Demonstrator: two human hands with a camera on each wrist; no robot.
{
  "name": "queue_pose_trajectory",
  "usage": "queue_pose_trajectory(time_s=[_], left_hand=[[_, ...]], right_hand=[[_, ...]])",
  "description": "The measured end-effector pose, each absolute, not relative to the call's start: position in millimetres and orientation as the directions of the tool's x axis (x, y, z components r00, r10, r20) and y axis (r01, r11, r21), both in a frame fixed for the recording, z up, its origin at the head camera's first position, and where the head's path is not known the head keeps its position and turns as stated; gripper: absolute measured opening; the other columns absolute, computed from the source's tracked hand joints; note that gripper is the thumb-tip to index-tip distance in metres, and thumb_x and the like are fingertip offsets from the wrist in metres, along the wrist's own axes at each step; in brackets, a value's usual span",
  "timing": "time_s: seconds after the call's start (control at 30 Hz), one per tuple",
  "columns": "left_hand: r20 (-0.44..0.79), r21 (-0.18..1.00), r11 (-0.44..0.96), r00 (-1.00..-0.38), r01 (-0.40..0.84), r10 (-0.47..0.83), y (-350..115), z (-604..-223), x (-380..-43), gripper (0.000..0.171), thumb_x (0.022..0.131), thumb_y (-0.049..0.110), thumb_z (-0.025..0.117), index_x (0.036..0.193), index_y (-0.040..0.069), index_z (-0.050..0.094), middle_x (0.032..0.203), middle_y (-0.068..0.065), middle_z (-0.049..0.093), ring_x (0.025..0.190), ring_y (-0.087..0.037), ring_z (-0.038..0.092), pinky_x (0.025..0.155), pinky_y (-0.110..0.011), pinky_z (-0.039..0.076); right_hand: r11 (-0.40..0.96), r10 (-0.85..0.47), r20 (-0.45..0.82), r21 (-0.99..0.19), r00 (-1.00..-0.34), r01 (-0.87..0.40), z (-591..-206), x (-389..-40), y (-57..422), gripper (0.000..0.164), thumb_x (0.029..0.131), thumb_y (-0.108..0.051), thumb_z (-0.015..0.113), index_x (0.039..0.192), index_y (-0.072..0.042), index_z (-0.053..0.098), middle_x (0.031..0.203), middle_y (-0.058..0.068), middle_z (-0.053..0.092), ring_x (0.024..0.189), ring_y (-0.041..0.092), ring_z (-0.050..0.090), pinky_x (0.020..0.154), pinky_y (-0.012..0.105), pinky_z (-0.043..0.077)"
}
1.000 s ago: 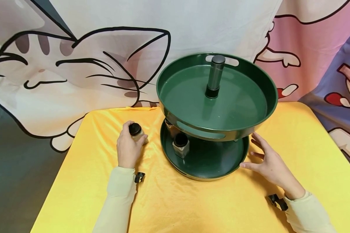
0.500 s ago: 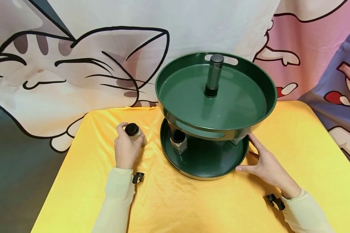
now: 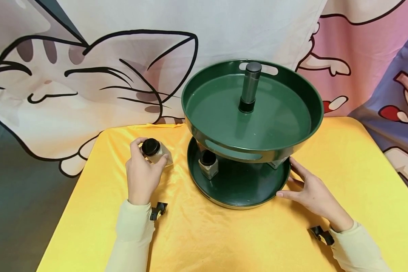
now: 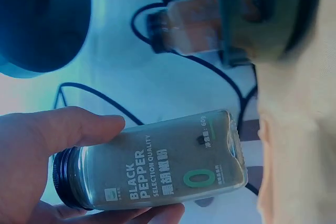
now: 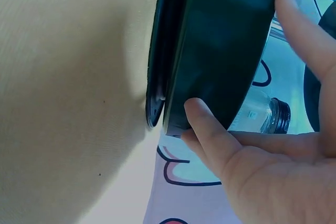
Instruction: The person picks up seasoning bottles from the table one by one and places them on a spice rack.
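In the head view my left hand (image 3: 142, 173) grips a clear jar (image 3: 162, 154) with a black lid, left of a green two-tier turntable. The left wrist view shows the label "BLACK PEPPER" on this spice jar (image 4: 168, 166), thumb on one side and fingers under the other. My right hand (image 3: 312, 192), fingers spread, touches the right side of the lower tray (image 3: 244, 190). In the right wrist view its fingertips (image 5: 195, 107) rest on the tray's outer wall (image 5: 226, 40). A black-lidded jar (image 3: 209, 170) stands at the left in the lower tray.
The wider upper tray (image 3: 278, 117) overhangs the lower one, with a dark post (image 3: 250, 88) at its centre. Another jar (image 3: 277, 163) is partly hidden beneath it at right. A yellow cloth (image 3: 204, 238) covers the table; a printed curtain (image 3: 244, 34) hangs behind.
My left hand has drawn left and tilted the pepper jar. My right hand has moved in to the lower tray, which has turned slightly; its left jar shifted and a right one appeared.
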State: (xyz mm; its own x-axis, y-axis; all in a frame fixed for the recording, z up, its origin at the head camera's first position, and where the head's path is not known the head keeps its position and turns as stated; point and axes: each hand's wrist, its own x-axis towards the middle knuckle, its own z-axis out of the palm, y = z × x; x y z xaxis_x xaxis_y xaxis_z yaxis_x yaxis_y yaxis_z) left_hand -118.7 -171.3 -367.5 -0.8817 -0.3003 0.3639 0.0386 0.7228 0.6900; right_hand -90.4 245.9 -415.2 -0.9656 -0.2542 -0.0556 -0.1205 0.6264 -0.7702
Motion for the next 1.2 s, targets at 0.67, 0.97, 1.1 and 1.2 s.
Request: queue_pose_trajectory(time_s=[0.67, 0.97, 1.1, 1.2], left_hand=[[0.505, 0.697, 0.668, -0.84, 0.261, -0.199, -147, -338, -91, 0.066, 0.071, 0.019, 0.079, 0.127, 0.015, 0.045, 0.092, 0.003, 0.063, 0.081, -0.008, 0.062, 0.074, -0.027, 0.052], [0.523, 0.694, 0.652, -0.836, 0.305, -0.165, -136, -334, -83, 0.067, 0.071, 0.023, 0.08, 0.128, 0.016, 0.046, 0.096, 0.003, 0.064, 0.085, -0.009, 0.063, 0.075, -0.029, 0.052], [0.521, 0.695, 0.643, -0.841, 0.322, -0.142, -130, -333, -80, 0.066, 0.071, 0.026, 0.08, 0.127, 0.016, 0.047, 0.099, 0.004, 0.064, 0.087, -0.007, 0.062, 0.075, -0.028, 0.052], [0.515, 0.695, 0.637, -0.849, 0.333, -0.118, -125, -333, -78, 0.066, 0.071, 0.028, 0.08, 0.127, 0.017, 0.047, 0.1, 0.005, 0.063, 0.088, -0.004, 0.062, 0.076, -0.026, 0.052]], right_hand=[[0.548, -0.245, -0.063, -0.832, -0.967, -0.084, -415, -89, 248, 0.099, 0.075, -0.03, 0.077, 0.149, -0.009, 0.015, 0.142, 0.02, 0.033, 0.118, 0.036, 0.049, 0.086, 0.036, 0.045], [0.577, -0.238, -0.065, -0.812, -0.969, -0.087, -415, -88, 245, 0.104, 0.072, -0.033, 0.079, 0.149, -0.011, 0.013, 0.146, 0.02, 0.027, 0.12, 0.04, 0.046, 0.086, 0.039, 0.043], [0.591, -0.234, -0.086, -0.803, -0.968, -0.072, -415, -88, 244, 0.106, 0.071, -0.036, 0.078, 0.149, -0.012, 0.011, 0.146, 0.021, 0.027, 0.12, 0.041, 0.046, 0.087, 0.04, 0.042], [0.598, -0.235, -0.091, -0.798, -0.968, -0.07, -414, -88, 244, 0.107, 0.071, -0.038, 0.078, 0.15, -0.013, 0.01, 0.147, 0.021, 0.026, 0.12, 0.041, 0.046, 0.087, 0.04, 0.043]])
